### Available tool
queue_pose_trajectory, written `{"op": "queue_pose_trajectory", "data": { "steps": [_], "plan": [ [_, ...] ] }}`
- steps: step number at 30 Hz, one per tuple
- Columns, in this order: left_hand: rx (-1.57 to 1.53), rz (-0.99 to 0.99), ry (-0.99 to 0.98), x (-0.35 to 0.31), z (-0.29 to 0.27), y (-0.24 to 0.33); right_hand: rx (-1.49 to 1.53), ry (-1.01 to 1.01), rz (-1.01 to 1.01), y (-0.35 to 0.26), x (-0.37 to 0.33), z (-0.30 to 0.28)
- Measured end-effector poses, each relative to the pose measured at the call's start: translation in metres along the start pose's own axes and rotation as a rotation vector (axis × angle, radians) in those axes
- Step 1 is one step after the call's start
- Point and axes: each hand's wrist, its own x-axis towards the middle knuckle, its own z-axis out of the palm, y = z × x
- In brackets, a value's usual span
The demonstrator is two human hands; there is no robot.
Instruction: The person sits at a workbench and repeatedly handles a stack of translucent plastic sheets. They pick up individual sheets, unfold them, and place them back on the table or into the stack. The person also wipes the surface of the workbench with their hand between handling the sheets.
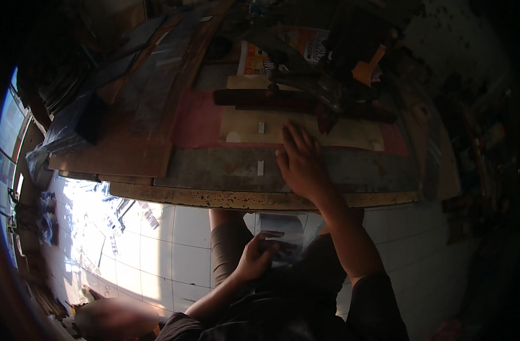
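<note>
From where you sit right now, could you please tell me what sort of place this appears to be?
Probably a small workshop: a dark lever-like device sits over a tan board on the worn table, and what look like scraps litter the tiled floor.

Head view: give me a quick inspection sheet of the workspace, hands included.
Surface: grey tabletop, front edge chipped.
Job's things: cream board over a pink sheet, dark bar across it, contact unclear; one small pale strip on the board, another on the tabletop; clear sheet below the front edge.
Clutter: brown panel and plastic-wrapped bundle at left; printed paper behind.
Hands: right hand at the board, fingers extended; left hand at the clear sheet, grip unclear.
Cables: nothing seen.
Surroundings: tiled floor, sunlit at left.
</note>
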Motion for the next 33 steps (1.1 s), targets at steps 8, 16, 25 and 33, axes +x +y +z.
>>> {"op": "queue_pose_trajectory", "data": {
  "steps": [8, 16, 25, 33],
  "plan": [
    [0.011, -0.016, 0.01, -0.002, 0.0, 0.005, 0.004, -0.015, 0.011, -0.001, 0.001, -0.002],
    [-0.023, -0.019, -0.004, -0.001, -0.001, -0.003, 0.007, -0.014, 0.009, 0.0, 0.0, 0.0],
    [0.042, -0.032, 0.044, -0.003, -0.001, -0.003, 0.016, -0.017, 0.028, -0.004, 0.001, -0.003],
    [0.056, 0.013, 0.073, -0.004, -0.004, -0.002, 0.481, 0.0, 0.005, -0.015, -0.028, -0.046]
  ]
}}
